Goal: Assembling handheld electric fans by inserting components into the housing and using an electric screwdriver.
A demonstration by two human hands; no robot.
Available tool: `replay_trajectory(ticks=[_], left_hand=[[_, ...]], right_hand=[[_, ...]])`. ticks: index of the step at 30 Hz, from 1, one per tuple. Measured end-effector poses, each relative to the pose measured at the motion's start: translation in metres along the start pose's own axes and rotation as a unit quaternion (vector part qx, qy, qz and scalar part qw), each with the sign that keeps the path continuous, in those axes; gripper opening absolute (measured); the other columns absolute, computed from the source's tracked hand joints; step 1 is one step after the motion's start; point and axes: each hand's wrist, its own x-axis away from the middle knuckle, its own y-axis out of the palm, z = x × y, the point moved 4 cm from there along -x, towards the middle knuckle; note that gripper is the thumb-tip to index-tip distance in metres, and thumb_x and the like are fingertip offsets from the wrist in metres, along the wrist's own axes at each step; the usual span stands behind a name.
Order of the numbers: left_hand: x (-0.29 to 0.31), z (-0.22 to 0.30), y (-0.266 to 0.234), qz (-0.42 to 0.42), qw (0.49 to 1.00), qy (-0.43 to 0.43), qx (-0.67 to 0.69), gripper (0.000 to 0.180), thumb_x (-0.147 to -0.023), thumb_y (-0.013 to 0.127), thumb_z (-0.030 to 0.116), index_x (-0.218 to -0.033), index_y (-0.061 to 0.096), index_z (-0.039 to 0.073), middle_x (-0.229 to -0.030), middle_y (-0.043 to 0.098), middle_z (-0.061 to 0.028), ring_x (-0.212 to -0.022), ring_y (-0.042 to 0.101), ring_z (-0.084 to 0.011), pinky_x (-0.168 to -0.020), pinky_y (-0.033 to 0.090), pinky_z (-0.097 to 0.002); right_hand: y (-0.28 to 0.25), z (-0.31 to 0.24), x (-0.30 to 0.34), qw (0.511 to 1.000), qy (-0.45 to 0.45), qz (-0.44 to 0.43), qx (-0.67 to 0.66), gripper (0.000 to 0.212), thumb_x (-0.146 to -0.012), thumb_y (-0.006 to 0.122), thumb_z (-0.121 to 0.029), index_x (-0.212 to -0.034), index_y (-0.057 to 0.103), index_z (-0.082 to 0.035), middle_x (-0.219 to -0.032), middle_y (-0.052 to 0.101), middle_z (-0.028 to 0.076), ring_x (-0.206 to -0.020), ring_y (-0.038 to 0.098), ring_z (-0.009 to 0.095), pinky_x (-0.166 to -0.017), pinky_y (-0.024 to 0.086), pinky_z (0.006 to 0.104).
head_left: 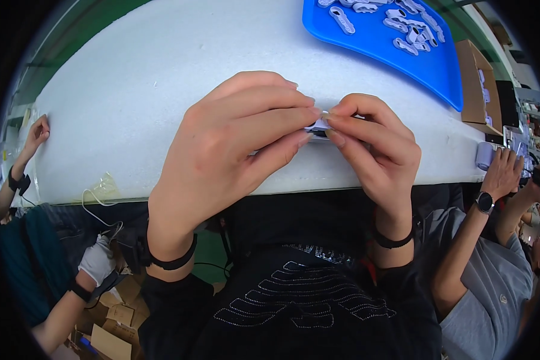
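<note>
My left hand (234, 150) and my right hand (375, 144) meet fingertip to fingertip over the near edge of the white table (150, 90). Between them they pinch a small white and dark part (319, 127), mostly hidden by the fingers. Both wrists wear a dark band. At the far right of the table lies a blue tray (378, 42) with several small white plastic parts (402, 27) on it.
A brown cardboard box (475, 84) stands right of the blue tray. A person on my right rests a hand (503, 174) with a wristwatch near a small white roll (483, 156). A person on my left has a hand (37, 133) on the table edge; cardboard boxes (111, 336) lie below.
</note>
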Motion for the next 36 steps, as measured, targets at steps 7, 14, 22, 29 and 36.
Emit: replay_trajectory(ticks=[7, 14, 22, 29, 36], left_hand=[[-0.003, -0.001, 0.001, -0.002, 0.999, -0.035, 0.021, 0.025, -0.078, 0.082, -0.004, -0.102, 0.081, 0.0, -0.104, 0.078, -0.0108, -0.105, 0.071, -0.0281, -0.082, 0.057, -0.0338], [-0.009, -0.004, -0.003, -0.044, 0.995, -0.077, 0.055, 0.024, -0.076, 0.082, -0.007, -0.1, 0.081, -0.002, -0.103, 0.078, -0.0109, -0.104, 0.071, -0.0262, -0.081, 0.056, -0.0317], [-0.012, -0.001, -0.003, -0.056, 0.99, -0.113, 0.064, 0.024, -0.075, 0.082, -0.007, -0.1, 0.081, -0.003, -0.103, 0.078, -0.0112, -0.103, 0.07, -0.026, -0.082, 0.056, -0.0321], [-0.008, 0.002, 0.0, -0.056, 0.995, -0.081, 0.03, 0.025, -0.076, 0.082, -0.004, -0.101, 0.082, -0.001, -0.105, 0.077, -0.0111, -0.104, 0.069, -0.0265, -0.082, 0.056, -0.0329], [-0.003, 0.001, 0.0, -0.052, 0.998, -0.039, 0.026, 0.026, -0.076, 0.082, -0.004, -0.101, 0.083, 0.002, -0.109, 0.077, -0.0101, -0.105, 0.069, -0.0274, -0.083, 0.056, -0.0338]], right_hand=[[0.001, 0.005, -0.002, 1.0, -0.021, -0.001, -0.014, 0.027, -0.083, 0.077, 0.009, -0.107, 0.082, -0.002, -0.111, 0.072, 0.011, -0.091, 0.072, 0.019, -0.076, 0.059, 0.0277], [-0.004, 0.003, -0.005, 0.999, -0.004, -0.026, -0.025, 0.027, -0.083, 0.075, 0.013, -0.108, 0.081, 0.002, -0.112, 0.071, 0.015, -0.094, 0.069, 0.019, -0.077, 0.057, 0.027], [-0.006, 0.008, -0.005, 0.999, 0.003, -0.037, -0.034, 0.026, -0.083, 0.076, 0.013, -0.107, 0.081, 0.003, -0.11, 0.071, 0.015, -0.095, 0.068, 0.021, -0.078, 0.055, 0.0286], [-0.006, 0.007, -0.004, 0.998, -0.046, -0.051, 0.014, 0.028, -0.078, 0.08, 0.01, -0.105, 0.081, 0.002, -0.11, 0.072, 0.015, -0.102, 0.069, 0.027, -0.084, 0.056, 0.034], [-0.006, 0.007, 0.0, 0.998, -0.054, -0.041, -0.002, 0.027, -0.077, 0.08, 0.01, -0.102, 0.081, 0.002, -0.109, 0.073, 0.015, -0.105, 0.069, 0.032, -0.087, 0.057, 0.0368]])
